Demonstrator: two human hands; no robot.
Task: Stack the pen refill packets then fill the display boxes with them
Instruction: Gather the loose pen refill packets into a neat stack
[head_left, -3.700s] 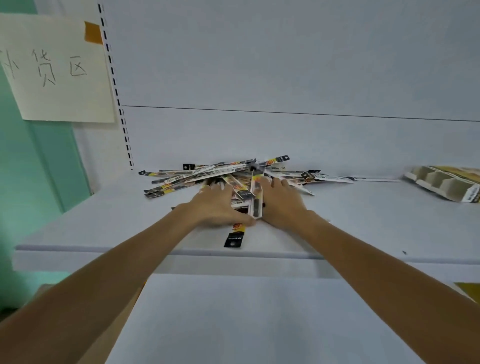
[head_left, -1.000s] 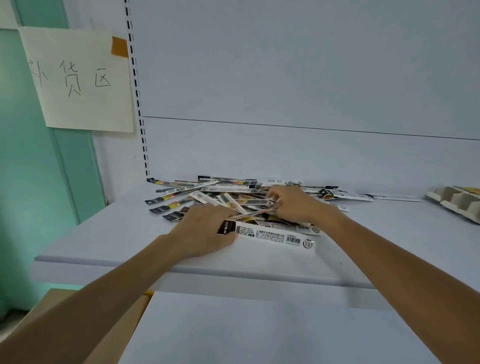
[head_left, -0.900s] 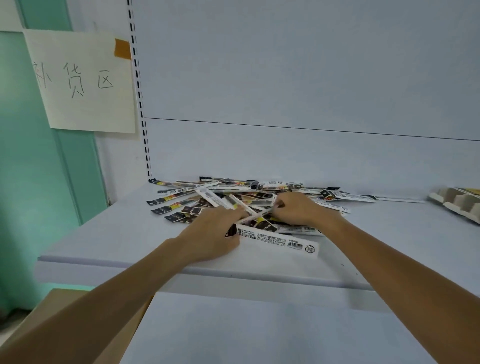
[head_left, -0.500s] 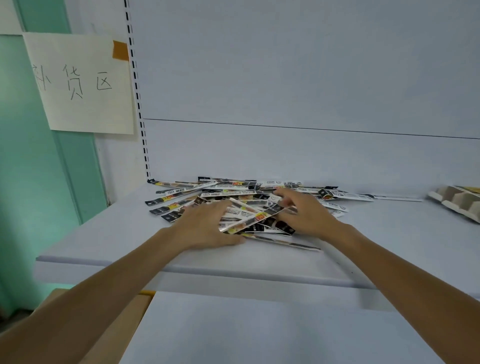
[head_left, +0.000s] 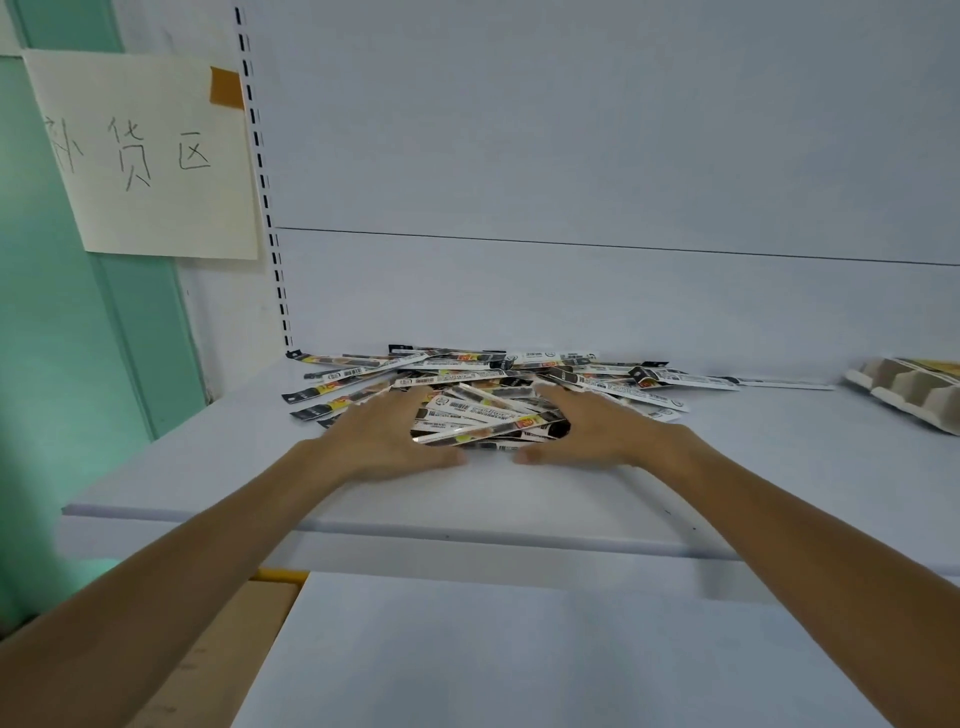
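1. Both of my hands have slid in since a moment ago. Now they sit on each side of the near clump, and the long white packet no longer lies out by itself at the front.
2. My left hand (head_left: 387, 441) lies flat on the left side of the clump. Its fingers are straight and spread, pushing, not gripping anything.
3. The pen refill packets (head_left: 483, 415) are in a messy pile in the middle of the shelf (head_left: 727, 467). They point every which way, and some fan out far to the left and right.
4. My right hand (head_left: 587, 434) does the same on the right side, fingers loose and flat against the packets. My two thumbs almost meet near the front.
5. Far to the right, well apart from the pile, sits a display box (head_left: 909, 387). Its slots look bare from here.
6. I think I am just starting. Nothing is stacked neatly yet. I must square up the packets, then fill the box.
7. On the left is a green wall (head_left: 62, 338) with a paper sign (head_left: 145, 156) taped up. Next comes a slotted rail (head_left: 265, 197), then a plain pale back panel (head_left: 571, 156).
8. Below, near me, is a cardboard box (head_left: 223, 649) on the left and a lower shelf (head_left: 519, 649) beside it.
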